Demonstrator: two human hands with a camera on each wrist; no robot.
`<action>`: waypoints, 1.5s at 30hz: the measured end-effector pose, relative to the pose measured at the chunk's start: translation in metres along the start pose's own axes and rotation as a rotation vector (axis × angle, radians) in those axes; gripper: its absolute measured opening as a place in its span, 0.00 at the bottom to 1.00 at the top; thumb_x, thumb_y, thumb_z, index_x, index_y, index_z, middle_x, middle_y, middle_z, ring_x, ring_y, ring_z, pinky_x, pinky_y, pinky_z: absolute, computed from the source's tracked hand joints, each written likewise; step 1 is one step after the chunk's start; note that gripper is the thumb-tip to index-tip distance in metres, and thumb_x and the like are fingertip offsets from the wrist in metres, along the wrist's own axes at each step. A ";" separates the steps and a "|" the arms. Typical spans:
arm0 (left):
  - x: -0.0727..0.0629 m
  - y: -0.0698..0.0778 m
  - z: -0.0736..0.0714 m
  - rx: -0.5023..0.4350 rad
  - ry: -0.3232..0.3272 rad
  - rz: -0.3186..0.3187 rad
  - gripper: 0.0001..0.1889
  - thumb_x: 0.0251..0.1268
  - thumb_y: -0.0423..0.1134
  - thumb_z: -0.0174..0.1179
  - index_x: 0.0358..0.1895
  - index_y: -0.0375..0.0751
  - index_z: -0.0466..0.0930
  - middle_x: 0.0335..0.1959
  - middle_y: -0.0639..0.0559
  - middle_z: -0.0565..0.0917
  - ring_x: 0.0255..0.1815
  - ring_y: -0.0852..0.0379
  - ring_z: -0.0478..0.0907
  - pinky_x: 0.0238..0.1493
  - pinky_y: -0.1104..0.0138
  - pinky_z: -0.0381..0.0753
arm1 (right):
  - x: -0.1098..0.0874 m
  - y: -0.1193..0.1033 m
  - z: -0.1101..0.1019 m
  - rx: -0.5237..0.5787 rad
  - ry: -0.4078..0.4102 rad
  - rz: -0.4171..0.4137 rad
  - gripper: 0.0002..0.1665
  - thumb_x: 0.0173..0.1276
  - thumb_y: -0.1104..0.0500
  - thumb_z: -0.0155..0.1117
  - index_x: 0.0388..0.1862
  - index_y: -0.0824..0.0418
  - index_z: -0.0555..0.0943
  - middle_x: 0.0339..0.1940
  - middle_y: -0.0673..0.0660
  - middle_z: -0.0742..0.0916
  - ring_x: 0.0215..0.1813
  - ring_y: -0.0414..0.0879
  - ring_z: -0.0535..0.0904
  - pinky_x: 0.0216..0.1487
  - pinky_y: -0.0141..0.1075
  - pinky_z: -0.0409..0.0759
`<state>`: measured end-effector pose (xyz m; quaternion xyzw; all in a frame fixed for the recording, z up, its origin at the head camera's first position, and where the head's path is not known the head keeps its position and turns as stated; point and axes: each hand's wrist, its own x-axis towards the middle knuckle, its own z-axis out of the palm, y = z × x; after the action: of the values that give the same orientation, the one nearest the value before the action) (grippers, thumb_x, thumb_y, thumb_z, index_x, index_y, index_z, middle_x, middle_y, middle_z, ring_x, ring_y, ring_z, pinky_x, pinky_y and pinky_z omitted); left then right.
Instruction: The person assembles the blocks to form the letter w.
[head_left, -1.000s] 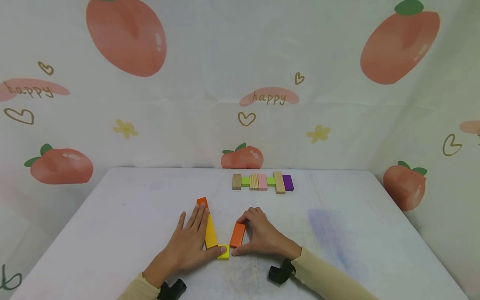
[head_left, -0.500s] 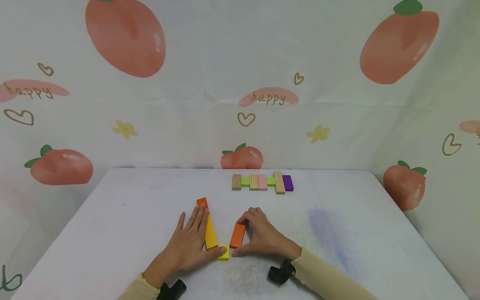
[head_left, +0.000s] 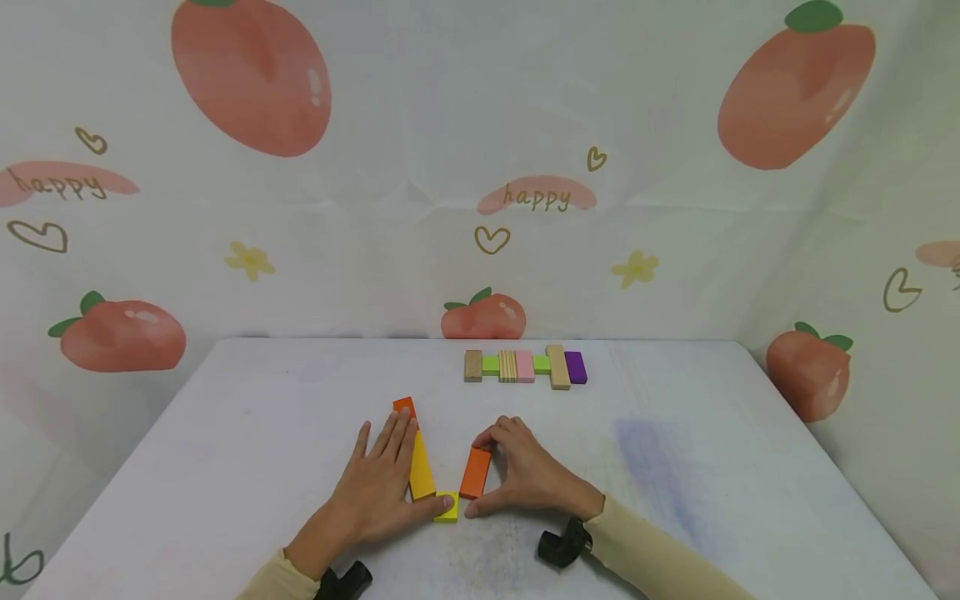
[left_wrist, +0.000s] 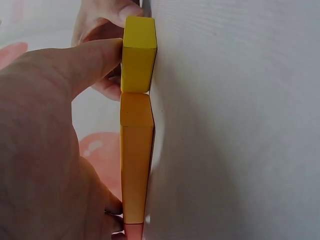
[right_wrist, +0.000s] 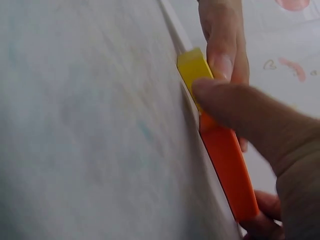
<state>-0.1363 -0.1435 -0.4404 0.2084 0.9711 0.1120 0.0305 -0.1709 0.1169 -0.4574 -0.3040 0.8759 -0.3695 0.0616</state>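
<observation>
Straight fingers of my left hand [head_left: 378, 487] rest along an orange block [head_left: 402, 404] and a long amber-yellow block [head_left: 422, 472], which lie end to end on the table. Its thumb touches the top of a small yellow block [head_left: 447, 517], seen close up in the left wrist view with the amber block [left_wrist: 136, 170] right behind it. My right hand [head_left: 528, 471] grips a second orange block [head_left: 476, 472], fingers at the far end and thumb by the near end. In the right wrist view this orange block [right_wrist: 230, 170] meets the yellow block [right_wrist: 192, 65] at its corner. Together the blocks outline a V.
Farther back on the white table [head_left: 300, 400] lies a row of blocks: a brown block [head_left: 472, 367], green ones, a striped block [head_left: 507, 367], a pink block [head_left: 525, 367], a tan block [head_left: 558, 367] and a purple block [head_left: 576, 367]. A fruit-printed cloth [head_left: 405, 250] hangs behind.
</observation>
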 end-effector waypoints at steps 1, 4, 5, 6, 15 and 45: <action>0.000 0.000 0.000 0.006 0.003 0.001 0.61 0.61 0.80 0.46 0.79 0.27 0.51 0.81 0.35 0.50 0.82 0.38 0.46 0.76 0.37 0.34 | 0.000 0.001 -0.001 0.010 -0.004 0.002 0.42 0.43 0.33 0.85 0.54 0.48 0.77 0.46 0.41 0.76 0.52 0.40 0.68 0.56 0.38 0.74; 0.000 -0.001 0.001 0.020 0.015 0.004 0.61 0.60 0.81 0.46 0.79 0.27 0.52 0.81 0.35 0.51 0.81 0.38 0.48 0.76 0.37 0.34 | -0.001 0.003 -0.004 0.052 -0.017 0.010 0.42 0.44 0.33 0.84 0.54 0.46 0.78 0.46 0.40 0.77 0.52 0.39 0.69 0.58 0.38 0.74; 0.000 -0.001 0.001 0.024 0.022 0.003 0.61 0.60 0.81 0.46 0.79 0.27 0.52 0.81 0.35 0.52 0.81 0.38 0.48 0.76 0.37 0.34 | 0.000 0.004 -0.005 0.068 -0.020 0.007 0.41 0.44 0.34 0.84 0.55 0.47 0.78 0.46 0.40 0.77 0.52 0.39 0.70 0.58 0.38 0.74; 0.001 -0.001 0.001 0.028 0.032 0.005 0.61 0.60 0.81 0.46 0.78 0.27 0.53 0.81 0.35 0.52 0.81 0.38 0.49 0.76 0.37 0.34 | 0.000 0.004 -0.006 0.090 -0.020 0.004 0.41 0.46 0.35 0.84 0.55 0.48 0.78 0.46 0.41 0.78 0.52 0.39 0.71 0.58 0.38 0.74; -0.002 0.012 -0.005 0.034 0.097 0.179 0.51 0.67 0.75 0.47 0.78 0.34 0.60 0.80 0.41 0.59 0.81 0.44 0.53 0.76 0.38 0.40 | 0.006 0.013 -0.019 0.257 0.069 0.061 0.21 0.65 0.55 0.75 0.54 0.59 0.82 0.42 0.50 0.83 0.45 0.45 0.79 0.52 0.33 0.80; -0.015 0.040 0.004 0.091 -0.157 0.387 0.51 0.67 0.79 0.34 0.83 0.46 0.49 0.84 0.52 0.47 0.83 0.49 0.43 0.77 0.38 0.41 | 0.096 0.032 -0.056 -0.203 0.211 0.006 0.30 0.67 0.55 0.73 0.64 0.68 0.79 0.60 0.63 0.84 0.66 0.60 0.72 0.65 0.56 0.70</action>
<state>-0.1067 -0.1134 -0.4348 0.4003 0.9117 0.0553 0.0744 -0.2818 0.1126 -0.4278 -0.2657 0.9112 -0.3088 -0.0607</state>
